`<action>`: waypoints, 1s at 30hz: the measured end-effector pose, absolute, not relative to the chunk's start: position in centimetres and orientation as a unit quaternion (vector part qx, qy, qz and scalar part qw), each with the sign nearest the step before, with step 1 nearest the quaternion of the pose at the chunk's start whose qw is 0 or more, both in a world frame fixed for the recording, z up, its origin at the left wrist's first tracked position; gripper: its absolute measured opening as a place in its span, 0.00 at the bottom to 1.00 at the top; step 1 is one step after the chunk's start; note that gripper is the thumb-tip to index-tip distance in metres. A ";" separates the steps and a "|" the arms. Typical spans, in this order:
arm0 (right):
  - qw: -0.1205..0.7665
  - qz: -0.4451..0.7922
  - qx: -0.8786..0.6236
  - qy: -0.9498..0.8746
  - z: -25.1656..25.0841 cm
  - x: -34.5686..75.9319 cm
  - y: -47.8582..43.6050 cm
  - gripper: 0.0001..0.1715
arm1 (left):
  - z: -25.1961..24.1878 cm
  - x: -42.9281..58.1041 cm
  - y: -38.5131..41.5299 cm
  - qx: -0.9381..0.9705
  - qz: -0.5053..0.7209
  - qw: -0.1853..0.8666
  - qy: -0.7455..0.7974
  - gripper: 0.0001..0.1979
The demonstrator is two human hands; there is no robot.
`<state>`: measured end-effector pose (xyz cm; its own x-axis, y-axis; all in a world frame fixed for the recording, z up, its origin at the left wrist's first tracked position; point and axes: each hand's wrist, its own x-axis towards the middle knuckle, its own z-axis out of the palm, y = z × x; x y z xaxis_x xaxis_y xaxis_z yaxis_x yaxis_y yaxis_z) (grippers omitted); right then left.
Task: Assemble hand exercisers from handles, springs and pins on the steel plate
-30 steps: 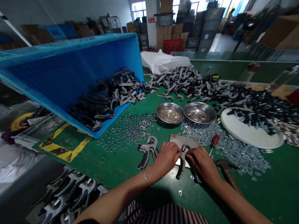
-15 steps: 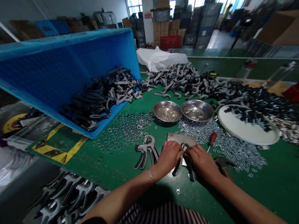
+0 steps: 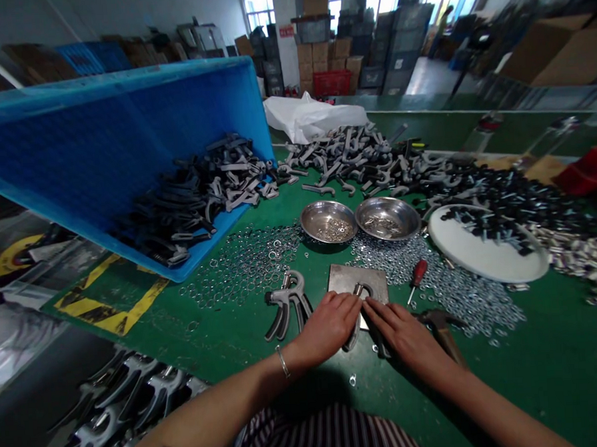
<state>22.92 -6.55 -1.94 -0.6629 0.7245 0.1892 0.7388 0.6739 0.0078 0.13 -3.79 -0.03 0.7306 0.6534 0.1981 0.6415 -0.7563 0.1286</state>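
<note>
A grey and black spring hand grip (image 3: 353,335) lies over a square metal plate (image 3: 381,280), its coil spring and curved top pointing away from me. My left hand (image 3: 331,323) is closed over its left handle. My right hand (image 3: 401,330) presses on the right handle with its fingers held together and fairly straight; that handle is partly hidden under it. Another hand grip (image 3: 288,297) rests to the left of my left hand. Right of the plate lie a red screwdriver (image 3: 418,272) and a hammer (image 3: 445,329), the hammer close to my right forearm.
Two steel bowls (image 3: 327,204) (image 3: 387,202) of small parts stand beyond the plate, amid loose rings and nuts. A white tray (image 3: 473,261) holds black-headed bolts. The tipped blue crate (image 3: 230,70) and a heap (image 3: 347,147) contain grip handles. Several grips (image 3: 122,406) lie lower left.
My hands have shifted lower on the handles, uncovering more of the spring and plate. The right fingers have straightened from a curl. The whole view has turned slightly.
</note>
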 end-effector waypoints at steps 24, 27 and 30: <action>0.152 0.095 -0.429 -0.885 -1.0 23.5 -5.7 0.34 | 0.0 0.1 -4.3 0.917 0.123 0.045 0.377 0.20; 0.213 0.139 -0.479 -0.840 -1.0 26.0 -6.4 0.29 | 0.3 0.0 -4.0 0.921 0.110 0.037 0.372 0.19; 0.223 0.124 -0.560 -0.788 -1.4 29.7 -9.2 0.21 | 0.1 -0.1 -3.8 0.922 0.098 0.020 0.374 0.19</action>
<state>29.71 -9.21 -1.35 -0.2729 0.9382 0.2130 0.8271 0.3419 -0.4461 -0.12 -3.84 0.12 0.7018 0.6928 0.1657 0.6850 -0.7202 0.1102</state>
